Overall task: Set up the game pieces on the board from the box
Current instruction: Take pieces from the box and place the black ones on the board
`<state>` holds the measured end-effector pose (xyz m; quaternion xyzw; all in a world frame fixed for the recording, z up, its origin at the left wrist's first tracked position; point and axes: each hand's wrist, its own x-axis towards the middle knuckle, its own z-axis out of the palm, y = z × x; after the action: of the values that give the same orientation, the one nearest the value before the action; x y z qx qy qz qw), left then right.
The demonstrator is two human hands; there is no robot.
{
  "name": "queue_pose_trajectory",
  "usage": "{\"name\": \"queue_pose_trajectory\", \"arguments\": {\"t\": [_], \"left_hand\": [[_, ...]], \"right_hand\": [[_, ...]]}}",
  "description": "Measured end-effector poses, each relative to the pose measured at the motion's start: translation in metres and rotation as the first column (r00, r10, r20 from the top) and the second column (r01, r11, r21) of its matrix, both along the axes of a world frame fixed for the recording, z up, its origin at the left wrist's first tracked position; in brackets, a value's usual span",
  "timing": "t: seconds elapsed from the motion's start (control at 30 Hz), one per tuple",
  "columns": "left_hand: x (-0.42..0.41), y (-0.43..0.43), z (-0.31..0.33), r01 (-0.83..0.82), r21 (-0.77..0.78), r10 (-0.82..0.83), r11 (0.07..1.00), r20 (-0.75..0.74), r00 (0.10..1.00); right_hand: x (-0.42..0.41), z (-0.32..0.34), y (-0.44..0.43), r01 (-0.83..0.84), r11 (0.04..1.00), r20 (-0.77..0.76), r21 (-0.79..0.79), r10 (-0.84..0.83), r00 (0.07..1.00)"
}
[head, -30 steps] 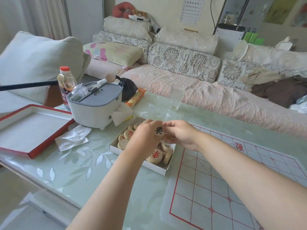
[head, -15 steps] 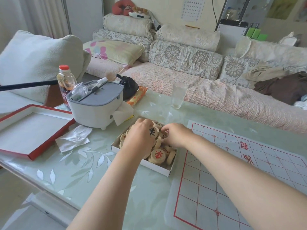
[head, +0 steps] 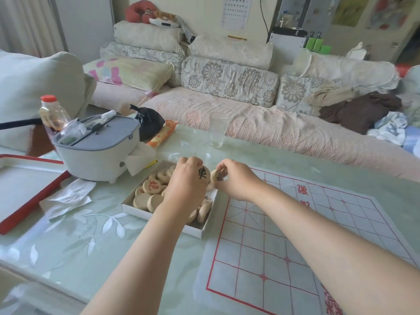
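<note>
Both hands have risen a little out of the box since half a second ago, and the right one, then down among the pieces, now has a piece of its own.

At the centre of the frame, the left hand grips a round wooden piece, its fingers curled round it; the face shows the black character 車. Just to the right, nearly touching it, the right hand pinches a tilted piece on edge between thumb and forefinger, with a black character only partly readable. Both are held above the box's far right corner.

Below them the shallow white box holds the loose pieces, some face down; one red-marked piece shows a character I cannot make out for certain. On the lower right, the board is a pale sheet with a red grid and red Chinese characters at its upper middle and at its lower edge.

Box and board meet: the box's right wall lies along the board's left red border. A grey-lidded container stands just beside the box's upper-left corner. A glass stands well apart, higher in the frame. The worktop edge runs diagonally across the lower left.
</note>
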<state>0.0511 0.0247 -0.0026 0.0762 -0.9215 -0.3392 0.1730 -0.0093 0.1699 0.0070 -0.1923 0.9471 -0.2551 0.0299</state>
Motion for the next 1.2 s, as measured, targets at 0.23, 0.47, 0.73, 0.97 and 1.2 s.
{"name": "queue_pose_trajectory", "arguments": {"t": [0.23, 0.47, 0.73, 0.97, 1.2], "left_hand": [[-0.007, 0.11, 0.001, 0.182, 0.034, -0.183, 0.983, 0.027, 0.983], [-0.019, 0.233, -0.012, 0.415, 0.085, -0.422, 0.906, 0.098, 0.901], [-0.063, 0.365, -0.02, 0.633, -0.01, -0.616, 0.774, 0.215, 0.757], [-0.099, 0.392, -0.045, 0.616, -0.122, -0.552, 0.778, 0.333, 0.764], [-0.109, 0.393, -0.048, 0.59, -0.086, -0.555, 0.803, 0.252, 0.793]], "right_hand": [[0.024, 0.005, 0.136, 0.132, 0.988, -0.001, -0.077, -0.132, 0.991], [0.031, -0.006, 0.276, 0.316, 0.948, -0.011, -0.035, -0.316, 0.949], [0.013, -0.024, 0.414, 0.476, 0.88, -0.03, -0.007, -0.476, 0.879], [-0.016, -0.045, 0.463, 0.542, 0.84, -0.006, 0.021, -0.542, 0.84], [-0.045, -0.057, 0.458, 0.539, 0.842, -0.082, -0.005, -0.538, 0.839]]}}
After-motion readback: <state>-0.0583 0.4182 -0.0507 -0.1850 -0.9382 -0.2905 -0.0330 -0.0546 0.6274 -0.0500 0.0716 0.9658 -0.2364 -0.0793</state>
